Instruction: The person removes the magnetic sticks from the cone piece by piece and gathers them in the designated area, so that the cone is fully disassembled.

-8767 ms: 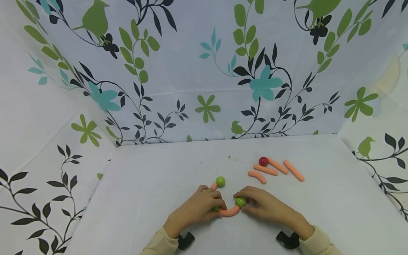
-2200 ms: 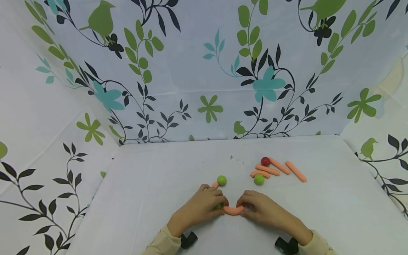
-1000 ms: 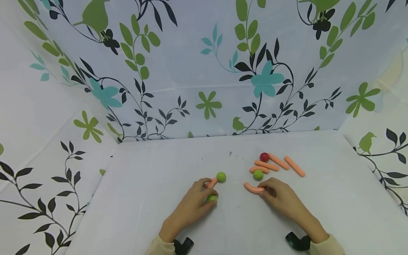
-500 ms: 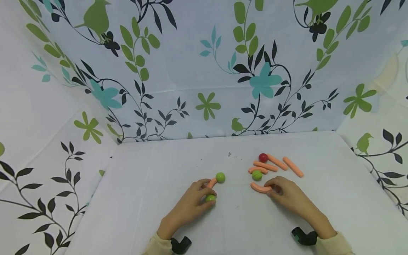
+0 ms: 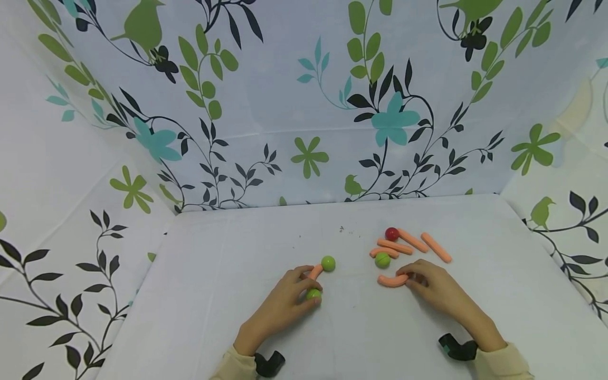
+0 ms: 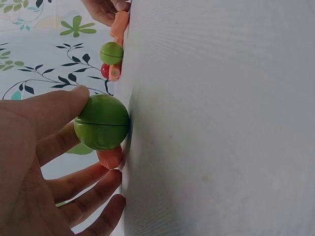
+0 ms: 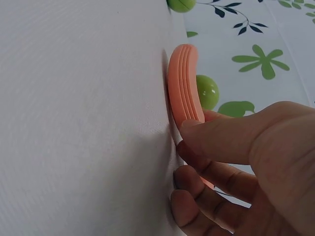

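My left hand point(image 5: 281, 301) holds a green ball point(image 6: 102, 122) between thumb and fingers on the white table. An orange stick point(image 5: 315, 272) reaches from near that ball to another green ball point(image 5: 328, 263); the hand partly hides it. To the right, my right hand point(image 5: 439, 287) pinches one end of a curved orange stick point(image 7: 184, 83), whose ridged side shows in the right wrist view. Just behind that stick sits a third green ball point(image 5: 382, 260), with a thin seam line.
Behind the right hand lie a red ball point(image 5: 391, 234), a short curved orange stick point(image 5: 380, 253) and straight orange sticks point(image 5: 436, 247). A patterned cloth point(image 5: 266, 105) stands behind the white table point(image 5: 228, 264). Both wrists carry a black device point(image 5: 458, 348).
A green ball, earlier at the curved stick's end, now sits by the short curved stick. The right hand has drawn the curved stick away from the left hand's ball, to the right.
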### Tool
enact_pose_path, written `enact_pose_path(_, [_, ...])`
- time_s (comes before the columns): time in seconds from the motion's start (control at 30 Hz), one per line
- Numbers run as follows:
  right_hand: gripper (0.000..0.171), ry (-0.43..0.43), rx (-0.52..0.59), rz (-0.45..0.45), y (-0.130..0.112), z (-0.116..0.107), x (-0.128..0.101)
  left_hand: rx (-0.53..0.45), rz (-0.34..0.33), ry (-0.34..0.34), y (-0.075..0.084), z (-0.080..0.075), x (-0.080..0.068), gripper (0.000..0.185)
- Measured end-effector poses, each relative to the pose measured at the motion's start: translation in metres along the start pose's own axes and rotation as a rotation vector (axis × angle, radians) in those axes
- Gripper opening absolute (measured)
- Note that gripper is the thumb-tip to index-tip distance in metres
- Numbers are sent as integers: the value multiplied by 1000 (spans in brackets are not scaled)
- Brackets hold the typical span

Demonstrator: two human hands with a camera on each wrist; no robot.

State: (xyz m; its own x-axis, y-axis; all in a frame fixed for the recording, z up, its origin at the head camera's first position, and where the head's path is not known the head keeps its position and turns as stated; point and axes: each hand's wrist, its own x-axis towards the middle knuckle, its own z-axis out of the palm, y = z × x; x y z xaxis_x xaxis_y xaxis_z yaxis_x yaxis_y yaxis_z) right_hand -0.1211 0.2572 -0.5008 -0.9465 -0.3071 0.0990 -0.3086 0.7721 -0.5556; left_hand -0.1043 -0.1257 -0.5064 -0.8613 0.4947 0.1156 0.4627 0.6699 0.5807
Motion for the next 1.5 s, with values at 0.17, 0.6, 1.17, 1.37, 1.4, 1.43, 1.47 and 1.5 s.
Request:
enact_pose_path(0.17, [26,19,8,8,0,-1,2,-10,7,4,-1,0,1,18])
enact_pose_path(0.6, [27,13,32,9,0,2,6,-6,16,11,-2,-2,3,18])
enact_pose_path(1.17, [16,49,31,71,-1,6,8,-32,25,-14,-7,2,1,15])
enact_pose_path(1.37, [16,71,-2,110,-2,10,6,-117,11,-68,-4,3,2,24])
enact_pose_path(1.4, [15,73,0,116,-3,10,5,-132,8,-72,-4,4,1,26])
enact_pose_path(1.43, [15,80,-3,116,-4,10,5,-143,3,-75,-3,4,1,27])
enact_pose_path(1.47, [15,87,-6,115,-6,9,4,-160,-2,-80,-4,4,1,28])
enact_pose_path(1.5, [15,95,-7,115,-8,9,3,-177,-7,-86,-4,4,0,29])
